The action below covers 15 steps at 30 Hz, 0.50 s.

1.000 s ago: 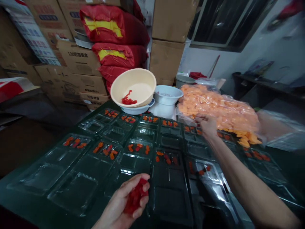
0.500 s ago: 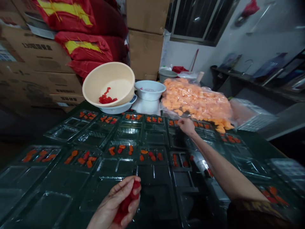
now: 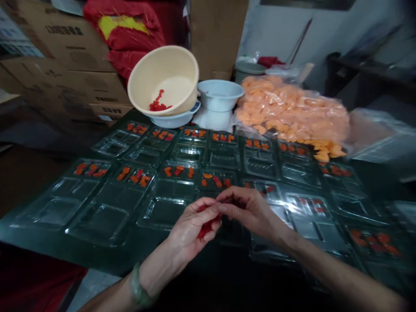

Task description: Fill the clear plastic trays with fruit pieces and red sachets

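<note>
My left hand [image 3: 191, 227], a green bangle on its wrist, is closed around several red slices [image 3: 205, 229], mostly hidden by its fingers. The fingertips of my right hand [image 3: 248, 210] meet those of the left in a pinch; whatever they hold is hidden. Both hands are over the near side of a dark green table. Beyond them lie rows of clear plastic trays [image 3: 164, 212] with compartments. Orange and red pieces [image 3: 216, 180] sit in the trays' far compartments.
A tilted cream basin [image 3: 175, 65] with red slices rests on a pale blue basin at the back left. Beside it stands a small light blue bowl [image 3: 221, 93]. A large clear bag of orange pieces [image 3: 292, 108] lies at back right. Cartons [image 3: 78, 47] are stacked at left.
My right hand has come back from a far-row tray to my left hand. My left hand has moved up and right, still holding the red slices. The view has tilted down.
</note>
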Each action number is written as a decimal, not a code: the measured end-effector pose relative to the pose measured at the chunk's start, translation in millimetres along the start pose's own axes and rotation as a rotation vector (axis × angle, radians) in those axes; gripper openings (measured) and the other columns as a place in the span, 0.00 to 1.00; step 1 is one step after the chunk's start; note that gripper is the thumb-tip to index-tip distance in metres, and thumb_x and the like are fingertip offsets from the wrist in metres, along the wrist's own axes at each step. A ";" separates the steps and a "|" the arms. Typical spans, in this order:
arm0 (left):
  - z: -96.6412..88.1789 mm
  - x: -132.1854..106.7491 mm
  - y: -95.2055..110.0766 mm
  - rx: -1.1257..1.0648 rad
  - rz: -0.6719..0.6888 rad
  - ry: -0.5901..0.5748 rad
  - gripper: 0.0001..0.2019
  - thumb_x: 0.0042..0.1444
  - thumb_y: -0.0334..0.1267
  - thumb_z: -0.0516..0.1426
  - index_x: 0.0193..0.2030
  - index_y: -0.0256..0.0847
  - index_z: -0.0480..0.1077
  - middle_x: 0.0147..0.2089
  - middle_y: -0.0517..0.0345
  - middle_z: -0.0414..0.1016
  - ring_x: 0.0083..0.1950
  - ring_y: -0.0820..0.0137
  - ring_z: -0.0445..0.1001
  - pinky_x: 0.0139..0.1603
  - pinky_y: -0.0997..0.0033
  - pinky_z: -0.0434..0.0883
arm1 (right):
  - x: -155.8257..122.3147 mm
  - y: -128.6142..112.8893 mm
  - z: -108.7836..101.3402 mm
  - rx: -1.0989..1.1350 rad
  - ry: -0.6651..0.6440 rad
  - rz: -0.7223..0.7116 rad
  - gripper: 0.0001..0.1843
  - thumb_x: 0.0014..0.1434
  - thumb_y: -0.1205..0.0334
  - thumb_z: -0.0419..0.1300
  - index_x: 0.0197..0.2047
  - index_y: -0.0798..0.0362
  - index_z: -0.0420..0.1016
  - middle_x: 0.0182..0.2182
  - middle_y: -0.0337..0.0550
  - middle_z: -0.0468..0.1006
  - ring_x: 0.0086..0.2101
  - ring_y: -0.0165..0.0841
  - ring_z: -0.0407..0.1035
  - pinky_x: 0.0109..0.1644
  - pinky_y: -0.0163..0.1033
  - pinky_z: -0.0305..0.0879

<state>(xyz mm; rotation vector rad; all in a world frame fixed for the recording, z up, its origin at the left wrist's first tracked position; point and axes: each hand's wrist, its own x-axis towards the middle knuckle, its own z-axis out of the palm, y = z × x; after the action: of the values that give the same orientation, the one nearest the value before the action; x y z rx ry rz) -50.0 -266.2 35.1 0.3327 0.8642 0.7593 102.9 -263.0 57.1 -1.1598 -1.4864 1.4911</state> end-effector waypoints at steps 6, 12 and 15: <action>-0.7 5.0 -9.2 -0.040 -0.123 0.075 0.08 0.46 0.32 0.62 0.32 0.36 0.67 0.25 0.60 0.67 0.17 0.82 0.60 0.12 0.84 0.48 | -17.4 22.5 -13.8 0.144 0.069 0.131 0.11 0.48 0.56 0.64 0.30 0.55 0.72 0.22 0.35 0.71 0.22 0.24 0.63 0.26 0.30 0.60; -6.8 9.5 -5.4 -0.170 -0.149 0.001 0.06 0.45 0.24 0.57 0.33 0.33 0.69 0.29 0.55 0.69 0.19 0.83 0.57 0.12 0.86 0.49 | -19.9 40.3 -41.9 0.193 0.149 0.149 0.11 0.45 0.58 0.65 0.30 0.55 0.71 0.22 0.35 0.71 0.24 0.25 0.66 0.26 0.31 0.62; -10.4 11.8 -6.3 -0.180 -0.156 -0.004 0.07 0.45 0.23 0.58 0.33 0.33 0.71 0.30 0.54 0.69 0.19 0.83 0.57 0.12 0.86 0.50 | 2.0 49.0 -73.9 0.083 0.318 0.074 0.11 0.46 0.58 0.64 0.30 0.55 0.71 0.22 0.36 0.72 0.23 0.26 0.65 0.25 0.31 0.60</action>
<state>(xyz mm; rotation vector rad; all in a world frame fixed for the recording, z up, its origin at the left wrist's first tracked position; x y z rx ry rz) -50.4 -262.4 18.6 0.1060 0.8018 0.6852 176.4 -239.4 13.6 -1.3432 -1.1679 1.3293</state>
